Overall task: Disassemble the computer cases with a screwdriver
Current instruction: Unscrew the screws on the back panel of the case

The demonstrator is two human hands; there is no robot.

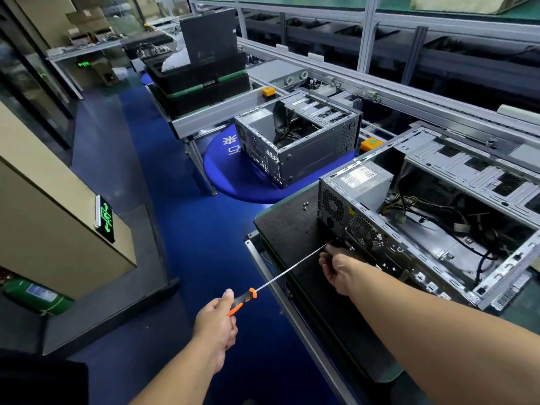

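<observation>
We are gripping the screwdriver (282, 273) handle in our left hand (216, 320), its shaft pointing up-right toward the computer case (423, 229); our right hand (339, 270) seemingly pinching its tip.

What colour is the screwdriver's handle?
Black and orange handle, gripped by the left hand; head view.

Two bare forearms, no sleeves in view, no gloves, left hand (214, 324) bare with no rings or watch visible, right hand (339, 271) likewise bare, wrists uncovered
</observation>
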